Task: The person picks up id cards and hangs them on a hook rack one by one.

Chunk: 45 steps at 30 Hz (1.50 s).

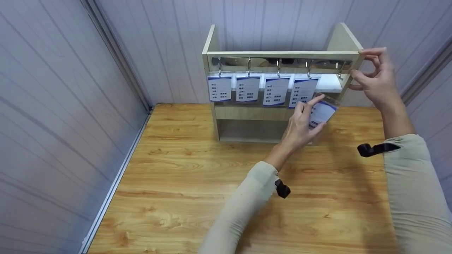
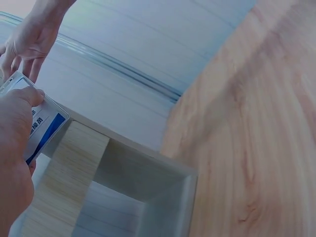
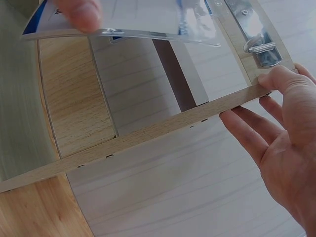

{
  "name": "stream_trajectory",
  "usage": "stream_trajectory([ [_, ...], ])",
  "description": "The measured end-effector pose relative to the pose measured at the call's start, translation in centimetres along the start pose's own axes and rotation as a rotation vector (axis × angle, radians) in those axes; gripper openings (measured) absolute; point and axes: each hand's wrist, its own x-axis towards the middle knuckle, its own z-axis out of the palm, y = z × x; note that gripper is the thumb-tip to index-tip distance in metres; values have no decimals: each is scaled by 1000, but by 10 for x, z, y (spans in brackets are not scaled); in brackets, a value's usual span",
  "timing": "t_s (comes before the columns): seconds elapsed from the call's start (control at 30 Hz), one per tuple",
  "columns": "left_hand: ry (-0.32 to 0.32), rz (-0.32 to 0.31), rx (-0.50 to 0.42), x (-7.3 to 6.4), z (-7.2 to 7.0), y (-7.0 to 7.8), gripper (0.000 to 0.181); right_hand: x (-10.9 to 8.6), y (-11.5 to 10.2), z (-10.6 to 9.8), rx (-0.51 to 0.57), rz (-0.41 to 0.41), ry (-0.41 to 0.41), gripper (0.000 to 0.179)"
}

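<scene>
My left hand [image 1: 298, 128] pinches a clear-sleeved name badge [image 1: 323, 113] with blue trim, thumb on one side and fingers on the other. The badge is tilted, below and in front of the rightmost metal hook [image 1: 340, 70], and apart from it. That hook [image 3: 261, 47] carries nothing in the right wrist view. My right hand [image 1: 379, 79] holds the upper right edge of a pale wooden shelf [image 1: 282, 53], thumb at the front and fingers along the outer side. In the left wrist view, the badge [image 2: 47, 121] is partly covered by the left hand.
Several similar badges [image 1: 248, 88] hang in a row from the other hooks [image 1: 249, 67] on the metal strip. The shelf stands on a wood-grain tabletop [image 1: 169, 176], close to the back wall [image 1: 268, 24]. A side wall [image 1: 63, 106] borders the left.
</scene>
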Motion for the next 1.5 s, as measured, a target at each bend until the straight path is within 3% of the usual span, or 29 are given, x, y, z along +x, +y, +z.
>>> stream_trajectory([
  [0.33,20,54,28,19,-10,11,75,0,-1,0,-8,15,0,54],
  [0.7,-28,35,-1,35,-16,21,78,0,-1,2,-28,-28,1,53],
  [1.13,-69,27,68,45,-17,24,79,0,-1,-1,-119,-2,15,53],
  [1.5,-118,-29,158,52,-17,29,80,0,-1,-1,-138,5,16,53],
])
